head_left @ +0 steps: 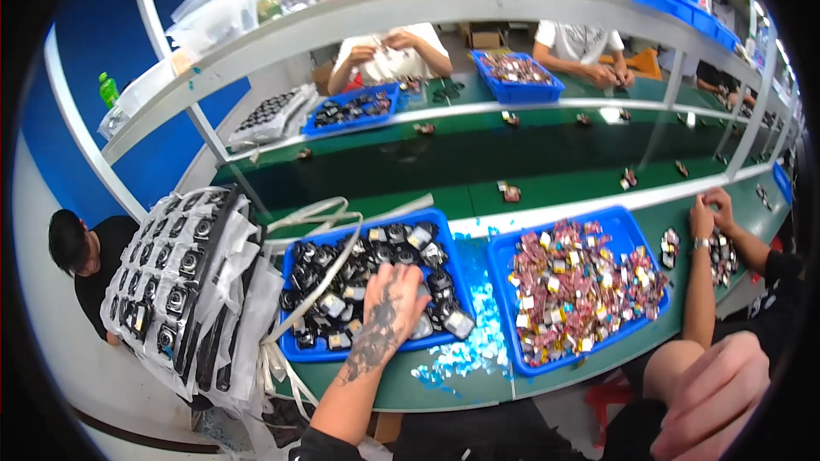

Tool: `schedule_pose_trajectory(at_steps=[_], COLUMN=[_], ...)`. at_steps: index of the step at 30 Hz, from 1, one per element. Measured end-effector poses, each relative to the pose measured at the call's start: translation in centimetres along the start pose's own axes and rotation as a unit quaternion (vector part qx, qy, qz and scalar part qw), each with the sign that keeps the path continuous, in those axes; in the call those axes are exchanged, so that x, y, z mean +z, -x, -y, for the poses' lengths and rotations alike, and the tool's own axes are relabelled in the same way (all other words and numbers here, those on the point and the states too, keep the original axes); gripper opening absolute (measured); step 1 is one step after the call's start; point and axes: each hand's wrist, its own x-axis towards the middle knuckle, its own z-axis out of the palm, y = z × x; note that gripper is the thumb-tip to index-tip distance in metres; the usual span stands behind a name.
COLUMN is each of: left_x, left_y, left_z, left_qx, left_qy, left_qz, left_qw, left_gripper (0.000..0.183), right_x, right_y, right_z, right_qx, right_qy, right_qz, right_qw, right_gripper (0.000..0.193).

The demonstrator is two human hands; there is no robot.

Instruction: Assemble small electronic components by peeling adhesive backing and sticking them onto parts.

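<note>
The left hand (395, 307) was well apart from the right, its fingers bent down into black plastic modules (313, 271) heaped in a blue tray (459, 269); I could not tell whether they gripped one. The right hand (716, 394) was raised, fingers curled, contents hidden, near a second blue tray (502, 312) piled with small pinkish components (589, 290).

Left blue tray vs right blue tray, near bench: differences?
Left tray holds larger black parts; right tray holds smaller pink, white and yellow parts. The person's left hand is over the left tray; none is over the right tray. Both are blue, open-topped and well filled.
</note>
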Motion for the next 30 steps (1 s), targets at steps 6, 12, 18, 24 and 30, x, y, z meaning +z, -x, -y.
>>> schedule_pose_trajectory(at_steps=[6, 12, 18, 24, 30], left_x=[-0.5, 0.4, -0.7, -0.4, -1.2], left_y=[-0.8, -1.9, -1.5, -1.5, -1.3], left_z=[0.4, -0.3, -1.5, -2.3, -2.4], left_qx=[-0.082, -0.106, -0.197, -0.222, -0.218], left_qy=[0.076, 0.444, 0.762, 0.751, 0.774], left_qz=[0.016, -0.109, 0.020, 0.010, 0.062], left_qw=[0.994, 0.883, 0.617, 0.622, 0.591], left_gripper=[0.038, 0.015, 0.010, 0.027, 0.035], right_x=[2.2, 3.9, 3.7, 4.3, 6.3], right_y=[5.5, 10.9, 11.7, 13.8, 12.6], right_z=[-6.5, -17.2, -16.7, -16.8, -16.2], right_qx=[0.123, 0.375, 0.384, 0.373, 0.394], right_qy=[0.179, 0.257, 0.130, 0.205, 0.204], right_qz=[-0.236, 0.085, 0.046, 0.059, -0.043], right_qw=[0.947, 0.886, 0.913, 0.903, 0.895], right_gripper=[0.005, 0.010, 0.019, 0.020, 0.026])
